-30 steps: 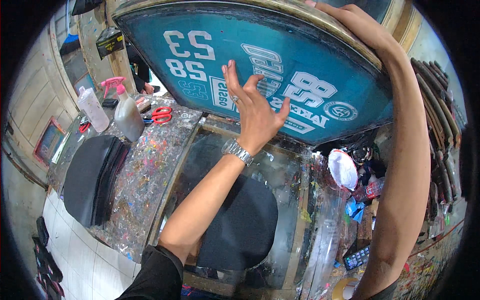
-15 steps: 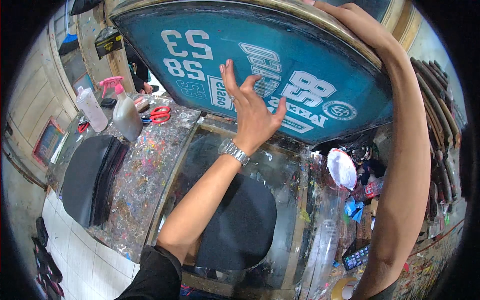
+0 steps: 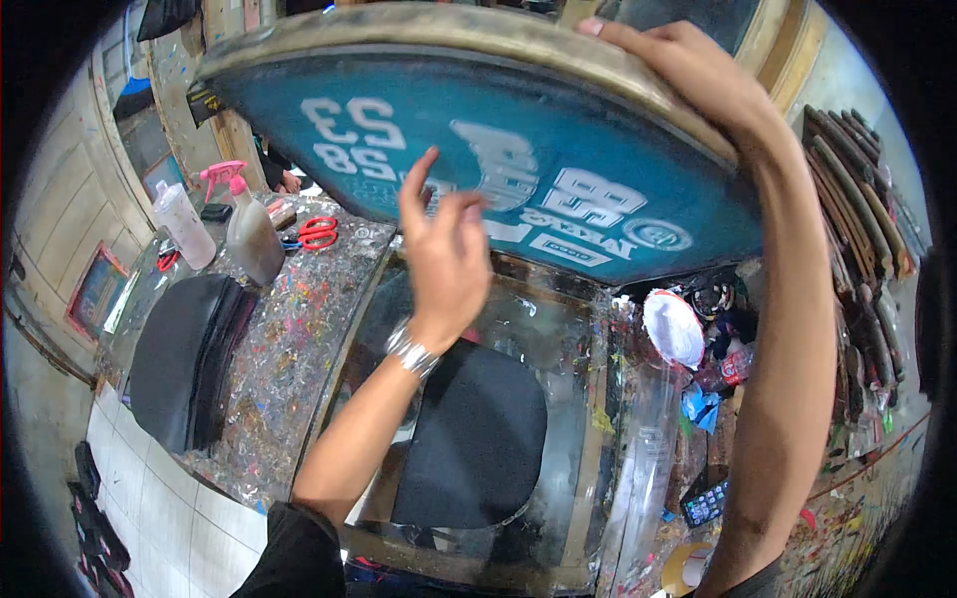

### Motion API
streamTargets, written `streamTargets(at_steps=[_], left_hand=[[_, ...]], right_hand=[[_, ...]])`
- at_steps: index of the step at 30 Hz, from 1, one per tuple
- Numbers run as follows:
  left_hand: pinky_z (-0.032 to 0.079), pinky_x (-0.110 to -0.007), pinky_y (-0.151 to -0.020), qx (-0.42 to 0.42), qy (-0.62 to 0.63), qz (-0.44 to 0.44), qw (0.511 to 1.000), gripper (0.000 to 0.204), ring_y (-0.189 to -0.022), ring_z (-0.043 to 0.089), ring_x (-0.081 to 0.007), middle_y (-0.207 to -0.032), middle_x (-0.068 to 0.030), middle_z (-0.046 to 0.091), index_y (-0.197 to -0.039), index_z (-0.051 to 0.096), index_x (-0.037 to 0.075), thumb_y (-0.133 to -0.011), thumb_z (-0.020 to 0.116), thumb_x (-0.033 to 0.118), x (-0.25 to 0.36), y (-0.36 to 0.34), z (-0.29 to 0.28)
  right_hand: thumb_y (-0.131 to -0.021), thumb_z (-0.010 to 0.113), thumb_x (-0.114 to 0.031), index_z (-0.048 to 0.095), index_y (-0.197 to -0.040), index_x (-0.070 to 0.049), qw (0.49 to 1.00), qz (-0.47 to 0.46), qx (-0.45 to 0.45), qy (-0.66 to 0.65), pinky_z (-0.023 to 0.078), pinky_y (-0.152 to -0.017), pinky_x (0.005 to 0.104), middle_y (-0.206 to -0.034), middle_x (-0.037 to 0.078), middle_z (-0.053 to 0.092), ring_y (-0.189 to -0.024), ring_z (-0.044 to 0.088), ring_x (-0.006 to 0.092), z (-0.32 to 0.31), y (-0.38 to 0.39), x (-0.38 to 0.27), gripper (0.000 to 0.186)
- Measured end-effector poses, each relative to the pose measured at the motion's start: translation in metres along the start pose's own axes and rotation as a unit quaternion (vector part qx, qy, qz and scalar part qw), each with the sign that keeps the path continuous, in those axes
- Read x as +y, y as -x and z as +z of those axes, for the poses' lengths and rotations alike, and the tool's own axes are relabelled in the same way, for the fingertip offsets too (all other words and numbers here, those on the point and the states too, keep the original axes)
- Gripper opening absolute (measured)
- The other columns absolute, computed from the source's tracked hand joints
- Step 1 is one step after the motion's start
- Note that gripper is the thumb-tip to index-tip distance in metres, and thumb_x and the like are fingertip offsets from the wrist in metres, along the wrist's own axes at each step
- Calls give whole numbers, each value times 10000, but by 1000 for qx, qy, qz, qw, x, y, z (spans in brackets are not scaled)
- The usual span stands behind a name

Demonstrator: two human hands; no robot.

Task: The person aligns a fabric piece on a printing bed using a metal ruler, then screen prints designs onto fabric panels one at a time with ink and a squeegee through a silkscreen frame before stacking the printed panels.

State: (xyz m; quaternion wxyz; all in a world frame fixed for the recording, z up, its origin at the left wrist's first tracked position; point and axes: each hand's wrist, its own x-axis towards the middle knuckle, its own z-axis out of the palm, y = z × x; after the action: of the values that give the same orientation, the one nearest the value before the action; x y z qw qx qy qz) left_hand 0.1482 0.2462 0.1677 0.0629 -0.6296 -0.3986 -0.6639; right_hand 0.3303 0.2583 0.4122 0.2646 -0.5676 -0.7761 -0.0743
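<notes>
A screen-printing frame [image 3: 469, 249] with teal mesh and pale stencil shapes stands tilted up over the table, its wooden top edge leaning toward me. On that edge, at the right, my right hand [image 3: 688, 75] is closed with its fingers over the wood. My left hand [image 3: 444, 259], slightly blurred, hovers before the mesh with nothing in it; its index finger points up and the others are loosely bent. Below, a black rounded fabric piece [image 3: 474, 439] lies flat on the glass-like printing bed [image 3: 563, 399], partly behind my left wrist.
On the paint-spattered table at left stand a stack of black pieces [image 3: 184, 364], a spray bottle [image 3: 254, 239], a clear bottle [image 3: 184, 224] and red-handled scissors [image 3: 317, 233]. At right are a white-coated bowl [image 3: 673, 329], a phone [image 3: 706, 504] and a tape roll [image 3: 686, 570].
The frame's top edge has tipped down toward me, with my right hand still on it. My left hand has moved left and a little lower, away from the mesh.
</notes>
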Motion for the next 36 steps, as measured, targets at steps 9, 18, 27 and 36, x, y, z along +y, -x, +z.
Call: streamTargets(at_steps=[9,18,27,36], left_hand=[[578,-446,-871,81,295,-400,864,563,-962,640,-237,-1301,-143,502,-1488,288,64,-1023,550,241,92,96,-210],[609,-378,-790,-51,183,-626,757,413,-856,685,-230,-1057,-139,607,-1210,423,-28,-977,653,223,46,234,-259],[617,-378,-779,-87,175,-627,754,345,-842,701,-259,-946,-176,608,-1143,388,-47,-994,621,159,50,235,-263],[612,-393,-775,-88,163,-651,736,469,-851,716,-290,-972,-184,611,-1268,370,-43,-976,654,188,48,232,-263]], right_hand=[[-864,667,-523,615,-783,-77,985,-119,103,65,345,-968,562,-715,94,629,-683,656,266,72,223,-69,457],[-876,679,-252,561,-1009,-110,963,-53,-258,-51,437,-833,501,-747,68,637,-708,661,264,167,346,-45,227],[-885,646,-244,566,-1000,-142,983,-160,-37,79,460,-915,511,-820,35,629,-770,656,241,237,298,0,173],[-859,611,-178,549,-1087,-120,977,-190,-41,88,533,-936,524,-849,86,638,-741,691,245,245,341,-8,243]])
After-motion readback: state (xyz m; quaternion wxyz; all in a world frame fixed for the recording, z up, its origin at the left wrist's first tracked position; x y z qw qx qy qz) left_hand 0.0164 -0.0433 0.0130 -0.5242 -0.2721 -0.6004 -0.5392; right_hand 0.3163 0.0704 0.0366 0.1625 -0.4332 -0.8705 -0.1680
